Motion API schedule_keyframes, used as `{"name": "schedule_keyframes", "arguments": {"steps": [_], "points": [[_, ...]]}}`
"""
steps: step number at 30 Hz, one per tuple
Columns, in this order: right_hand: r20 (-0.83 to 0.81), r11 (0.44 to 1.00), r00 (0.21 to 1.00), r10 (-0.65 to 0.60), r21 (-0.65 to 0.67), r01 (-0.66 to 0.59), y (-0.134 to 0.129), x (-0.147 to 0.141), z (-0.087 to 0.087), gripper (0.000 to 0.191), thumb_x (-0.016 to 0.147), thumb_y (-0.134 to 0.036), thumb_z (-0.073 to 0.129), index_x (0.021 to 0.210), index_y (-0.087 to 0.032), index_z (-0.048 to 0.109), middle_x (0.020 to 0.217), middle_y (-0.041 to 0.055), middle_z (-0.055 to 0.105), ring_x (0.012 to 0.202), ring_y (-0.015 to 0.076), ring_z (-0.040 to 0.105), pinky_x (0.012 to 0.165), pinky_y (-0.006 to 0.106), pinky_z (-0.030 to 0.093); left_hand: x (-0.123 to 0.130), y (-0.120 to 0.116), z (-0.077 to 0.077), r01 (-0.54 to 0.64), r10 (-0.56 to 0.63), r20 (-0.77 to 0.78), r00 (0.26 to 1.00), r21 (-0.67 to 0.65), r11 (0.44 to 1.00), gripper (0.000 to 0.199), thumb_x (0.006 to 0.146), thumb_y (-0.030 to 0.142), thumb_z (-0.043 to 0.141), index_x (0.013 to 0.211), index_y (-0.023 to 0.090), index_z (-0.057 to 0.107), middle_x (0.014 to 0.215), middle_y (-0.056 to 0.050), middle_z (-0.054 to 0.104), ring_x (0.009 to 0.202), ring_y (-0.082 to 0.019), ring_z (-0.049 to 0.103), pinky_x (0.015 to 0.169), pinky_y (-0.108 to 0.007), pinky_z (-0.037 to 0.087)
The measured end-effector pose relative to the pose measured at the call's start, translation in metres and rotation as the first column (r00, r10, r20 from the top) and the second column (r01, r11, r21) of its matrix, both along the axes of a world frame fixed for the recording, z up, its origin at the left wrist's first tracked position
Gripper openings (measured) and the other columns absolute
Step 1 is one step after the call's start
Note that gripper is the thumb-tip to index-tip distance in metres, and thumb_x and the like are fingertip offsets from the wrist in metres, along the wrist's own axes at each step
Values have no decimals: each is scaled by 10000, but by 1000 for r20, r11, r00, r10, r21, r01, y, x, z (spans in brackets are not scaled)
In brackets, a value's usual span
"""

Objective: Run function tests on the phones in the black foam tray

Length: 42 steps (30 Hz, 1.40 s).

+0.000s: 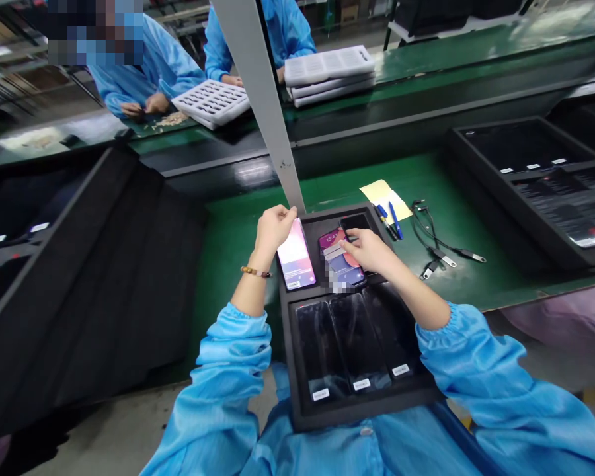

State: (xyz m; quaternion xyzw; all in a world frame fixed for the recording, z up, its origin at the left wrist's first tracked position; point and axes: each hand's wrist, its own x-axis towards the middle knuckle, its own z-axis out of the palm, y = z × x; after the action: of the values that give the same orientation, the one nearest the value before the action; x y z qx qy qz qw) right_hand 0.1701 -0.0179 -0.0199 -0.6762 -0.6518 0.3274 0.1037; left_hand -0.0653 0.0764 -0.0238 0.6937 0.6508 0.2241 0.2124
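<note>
A black foam tray (293, 413) lies before me, its near edge against my body. My left hand (276, 228) is closed at the top of a lit phone (295, 259) in the tray's far left part; what its fingertips pinch is too small to tell. My right hand (364, 248) grips the upper right edge of a second lit phone (338, 268), which sits slightly tilted beside the first. Behind that hand a dark phone (356, 223) is partly hidden. Three dark phones (357, 336) with white labels fill the near compartment.
Stacked black trays (104, 284) stand at left, and more phone trays (525, 218) at right. Yellow paper (384, 196), pens (395, 220) and cables (434, 241) lie right of the tray. A grey post (272, 112) rises beyond it. Two people in blue work across the bench by white trays (330, 69).
</note>
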Motion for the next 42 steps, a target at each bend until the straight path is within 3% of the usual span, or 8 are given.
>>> {"name": "schedule_keyframes", "arguments": {"steps": [6,13,17,21,24,29,37,42], "points": [[-15,999,1000,-24,24,24,0,2,-10,542,1117,-366,557,1589,-101,557,991,109,845,1026,267,806,850,329,564,11,-6,5,-15,11,-68,998,-53,999,432,1022,498,582,684,232,547,721,-24,675,688,-196,602,675,-307,356],[129,984,991,-27,178,4,-18,0,-15,424,1069,-333,579,1439,-158,688,1262,188,776,1151,372,747,939,460,554,28,-28,-11,-41,14,-189,982,-138,990,421,1045,524,598,731,243,606,770,-86,725,843,-320,718,796,-380,457],[182,960,983,-4,277,-47,-33,10,-9,408,1088,-365,533,1383,-151,716,1288,210,757,1179,395,702,1001,541,534,23,-46,-10,-32,16,-232,973,-62,998,370,1051,526,622,848,221,678,1005,-156,769,1068,-379,703,987,-491,470],[44,847,957,288,455,-276,-56,41,-10,377,1113,-330,521,1420,-214,705,1322,133,773,1318,316,647,1108,507,517,-12,-91,-7,212,-198,-82,977,240,947,194,1043,426,676,1054,248,751,1150,-92,773,1164,-319,662,1108,-513,419],[-23,754,870,493,512,-413,-66,57,-19,347,1123,-279,515,1410,-281,710,1372,79,767,1373,276,629,1132,495,501,-39,-132,-13,421,-443,27,896,262,868,166,1071,368,635,1079,293,783,1103,-37,778,1170,-258,680,1155,-492,397],[57,783,945,323,545,-300,-53,50,-30,413,1143,-312,461,1516,-227,616,1509,109,698,1513,342,505,1208,591,396,-46,-152,-29,243,-231,-76,970,244,939,292,1121,345,522,1329,281,717,1299,-63,784,1322,-292,640,1291,-595,260],[23,898,994,105,427,-105,-80,30,-26,451,1127,-481,527,1477,-216,629,1211,118,798,1197,339,639,1044,560,447,-36,-126,-46,-21,-26,175,984,261,965,325,1141,415,486,1283,234,715,1405,-115,717,1373,-292,609,1176,-505,462],[-7,875,988,157,464,-136,-87,31,-17,420,1126,-407,540,1516,-258,590,1441,104,734,1399,334,571,1157,567,392,-46,-143,-47,101,-184,206,961,360,928,269,1106,408,563,1135,255,783,1338,-85,765,1300,-284,645,1169,-522,448]]}}
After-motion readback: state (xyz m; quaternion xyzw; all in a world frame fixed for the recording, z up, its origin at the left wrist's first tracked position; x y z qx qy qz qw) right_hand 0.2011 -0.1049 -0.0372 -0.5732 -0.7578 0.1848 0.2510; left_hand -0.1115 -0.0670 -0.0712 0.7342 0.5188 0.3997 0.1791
